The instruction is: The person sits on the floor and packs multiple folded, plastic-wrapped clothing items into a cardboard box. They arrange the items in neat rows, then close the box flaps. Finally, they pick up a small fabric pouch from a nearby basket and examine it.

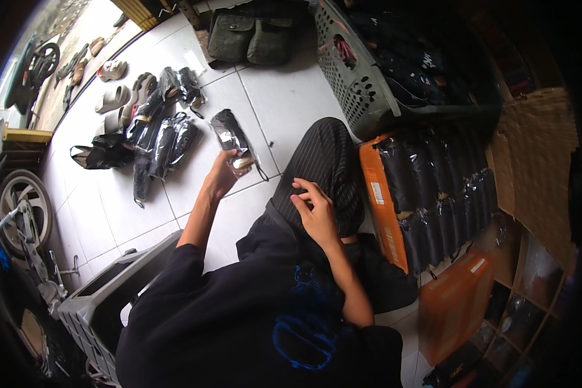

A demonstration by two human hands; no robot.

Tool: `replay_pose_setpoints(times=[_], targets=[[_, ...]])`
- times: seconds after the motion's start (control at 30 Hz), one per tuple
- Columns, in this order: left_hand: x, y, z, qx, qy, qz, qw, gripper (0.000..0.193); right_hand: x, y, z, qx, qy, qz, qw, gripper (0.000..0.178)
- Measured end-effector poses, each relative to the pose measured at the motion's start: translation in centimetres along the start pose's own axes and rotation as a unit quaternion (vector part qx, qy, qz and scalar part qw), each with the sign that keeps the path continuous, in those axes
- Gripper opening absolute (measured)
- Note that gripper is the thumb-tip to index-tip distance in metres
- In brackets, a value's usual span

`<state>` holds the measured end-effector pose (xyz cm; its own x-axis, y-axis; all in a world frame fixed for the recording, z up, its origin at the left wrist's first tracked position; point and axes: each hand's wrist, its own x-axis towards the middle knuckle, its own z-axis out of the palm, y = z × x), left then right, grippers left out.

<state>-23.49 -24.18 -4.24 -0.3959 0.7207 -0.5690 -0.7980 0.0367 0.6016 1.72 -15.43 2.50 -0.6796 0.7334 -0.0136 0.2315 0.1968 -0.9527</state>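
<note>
White square floor tiles (236, 94) stretched beneath the seated person, with a small bicycle with a pale wheel (23, 220) at the left and a dark perforated plastic basket (352, 90) at the far right. The left hand (224, 173) was closed around the near end of 1 long black packet in clear plastic (227, 131), just right of the loose pile of similar black packets (168, 139) on the floor; whether it was lifted or resting there could not be told. Over the pinstriped knee, the right hand (314, 210) appeared empty, its fingers loosely curled and slightly parted.

Right of that knee, the open orange cardboard box (388, 236) held 2 rows of dark wrapped packets (446, 187), standing close together, so that part of the work looked well along. Outside it remained the held packet and the loose pile, which seemed unsorted, lying at mixed angles. How many packets there were in all was unclear, as many overlapped.
</note>
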Motion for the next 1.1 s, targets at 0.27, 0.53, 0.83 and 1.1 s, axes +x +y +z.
replay_pose_setpoints(times=[0.27, 0.53, 0.83, 1.1], targets=[[-2.5, -4.5, 13.8, 0.057, -0.212, -0.106, 0.97, 0.049, -2.0, 1.2, -3.1, 0.022, 0.21, -0.008, 0.977, 0.023], [-3.4, -7.9, 19.5, 0.064, -0.291, -0.16, 0.941, 0.051, -3.7, 1.0, -7.9, -0.003, 0.324, -0.02, 0.946, 0.039], [-3.7, -8.9, 21.9, 0.037, -0.266, -0.158, 0.95, 0.043, -6.5, -1.2, -9.2, -0.049, 0.377, -0.054, 0.923, 0.016], [-3.9, -10.3, 21.9, 0.04, -0.264, -0.189, 0.945, 0.039, -6.4, -1.1, -9.0, 0.054, 0.376, -0.089, 0.921, 0.02]])
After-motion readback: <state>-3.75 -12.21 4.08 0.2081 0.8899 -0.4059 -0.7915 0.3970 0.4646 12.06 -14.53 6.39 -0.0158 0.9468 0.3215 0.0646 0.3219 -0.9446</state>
